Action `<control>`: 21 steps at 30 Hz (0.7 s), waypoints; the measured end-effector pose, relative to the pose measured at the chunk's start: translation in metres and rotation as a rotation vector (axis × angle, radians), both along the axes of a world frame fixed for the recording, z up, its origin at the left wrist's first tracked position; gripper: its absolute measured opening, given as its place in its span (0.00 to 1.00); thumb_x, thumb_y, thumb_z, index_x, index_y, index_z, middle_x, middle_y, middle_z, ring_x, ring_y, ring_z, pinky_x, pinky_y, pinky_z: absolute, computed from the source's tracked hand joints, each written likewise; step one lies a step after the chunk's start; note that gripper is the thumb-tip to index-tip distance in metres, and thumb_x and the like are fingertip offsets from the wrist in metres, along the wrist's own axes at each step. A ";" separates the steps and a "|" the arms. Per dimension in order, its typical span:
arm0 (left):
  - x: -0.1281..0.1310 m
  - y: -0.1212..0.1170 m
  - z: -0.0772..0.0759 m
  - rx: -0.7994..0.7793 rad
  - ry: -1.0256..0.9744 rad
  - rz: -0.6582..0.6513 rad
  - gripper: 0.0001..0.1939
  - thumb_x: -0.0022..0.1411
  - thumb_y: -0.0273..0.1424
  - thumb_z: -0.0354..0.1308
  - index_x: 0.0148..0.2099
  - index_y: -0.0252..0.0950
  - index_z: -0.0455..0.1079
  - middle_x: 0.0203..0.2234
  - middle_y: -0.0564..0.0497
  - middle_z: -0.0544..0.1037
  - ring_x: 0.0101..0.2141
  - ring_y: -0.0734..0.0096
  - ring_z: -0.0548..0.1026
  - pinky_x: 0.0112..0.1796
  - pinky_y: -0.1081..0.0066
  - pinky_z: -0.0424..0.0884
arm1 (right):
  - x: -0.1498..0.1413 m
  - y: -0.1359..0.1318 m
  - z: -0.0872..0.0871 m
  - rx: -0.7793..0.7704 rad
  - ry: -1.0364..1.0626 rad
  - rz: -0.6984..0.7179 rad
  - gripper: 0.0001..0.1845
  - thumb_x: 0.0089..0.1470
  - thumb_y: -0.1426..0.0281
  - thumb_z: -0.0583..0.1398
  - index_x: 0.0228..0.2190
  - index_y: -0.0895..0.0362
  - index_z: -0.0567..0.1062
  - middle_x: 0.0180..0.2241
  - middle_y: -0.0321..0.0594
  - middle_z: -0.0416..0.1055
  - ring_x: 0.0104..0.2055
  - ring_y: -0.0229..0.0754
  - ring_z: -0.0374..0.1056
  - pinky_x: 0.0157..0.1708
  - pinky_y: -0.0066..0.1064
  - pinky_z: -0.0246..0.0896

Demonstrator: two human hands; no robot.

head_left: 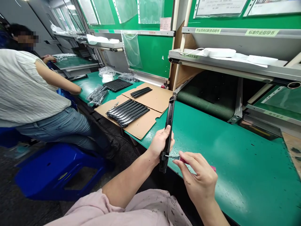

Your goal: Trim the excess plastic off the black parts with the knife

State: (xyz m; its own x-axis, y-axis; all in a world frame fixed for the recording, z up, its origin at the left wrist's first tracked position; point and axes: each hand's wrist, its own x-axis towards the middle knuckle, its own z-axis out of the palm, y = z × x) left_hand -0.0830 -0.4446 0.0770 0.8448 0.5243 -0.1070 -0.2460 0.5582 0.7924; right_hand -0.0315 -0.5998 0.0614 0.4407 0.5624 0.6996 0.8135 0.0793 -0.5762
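My left hand (159,145) is closed around a long black plastic strip (169,119), holding it nearly upright over the near edge of the green table (225,147). My right hand (199,177) pinches a small knife with a pink handle (183,161). Its thin metal blade (170,156) touches the lower end of the strip. Both forearms reach in from the bottom of the view.
Cardboard sheets (150,103) at the left of the table carry a row of black strips (128,112) and a smaller group (141,92). A ribbed conveyor belt (204,105) runs behind. A person in a white top (25,88) sits on a blue stool (58,169) at left.
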 end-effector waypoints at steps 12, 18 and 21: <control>-0.003 0.000 -0.002 0.082 0.063 -0.020 0.27 0.54 0.54 0.62 0.23 0.36 0.60 0.11 0.60 0.59 0.09 0.82 0.55 0.09 0.79 0.50 | 0.000 -0.005 0.015 -0.201 -0.060 0.037 0.12 0.66 0.68 0.58 0.31 0.55 0.77 0.21 0.32 0.67 0.20 0.35 0.60 0.24 0.30 0.51; -0.005 0.002 0.003 0.166 0.078 0.037 0.27 0.59 0.53 0.58 0.23 0.36 0.59 0.09 0.60 0.57 0.09 0.82 0.54 0.10 0.79 0.49 | -0.009 -0.011 0.013 -0.437 0.215 0.104 0.23 0.66 0.58 0.55 0.21 0.55 0.71 0.17 0.30 0.57 0.20 0.34 0.51 0.23 0.31 0.41; -0.005 -0.002 0.004 0.180 0.078 0.107 0.24 0.61 0.50 0.57 0.26 0.35 0.62 0.10 0.58 0.61 0.10 0.79 0.59 0.11 0.79 0.54 | -0.016 -0.013 0.017 -0.639 0.588 0.412 0.27 0.64 0.53 0.56 0.20 0.56 0.70 0.16 0.29 0.55 0.19 0.33 0.49 0.20 0.30 0.39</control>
